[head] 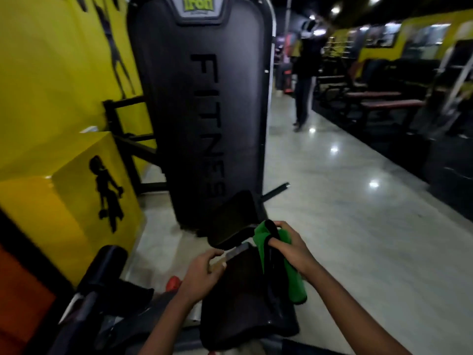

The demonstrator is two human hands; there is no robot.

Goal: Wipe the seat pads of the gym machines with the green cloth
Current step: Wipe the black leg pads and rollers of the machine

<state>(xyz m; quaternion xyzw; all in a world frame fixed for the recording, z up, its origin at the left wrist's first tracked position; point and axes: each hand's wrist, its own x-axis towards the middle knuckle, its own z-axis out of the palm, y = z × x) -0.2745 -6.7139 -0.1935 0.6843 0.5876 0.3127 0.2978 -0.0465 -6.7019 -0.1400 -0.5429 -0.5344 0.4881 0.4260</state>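
Two hands over dark seat pad [245, 298], right hand [289, 249] gripping green cloth [281, 262], left hand [202, 271] loosely curled, glossy pale floor [345, 226]

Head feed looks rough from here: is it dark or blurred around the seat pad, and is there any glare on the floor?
Head view: dim overall, with the seat pad nearly black and its texture lost; the green cloth in the right hand stays readable; the left hand is slightly soft; ceiling lights glare on the glossy floor; wide-angle bending at the edges; the far benches are blurred.

"FITNESS" down the black weight-stack cover [204, 111]; "iron" on the badge [197, 5] at its top.
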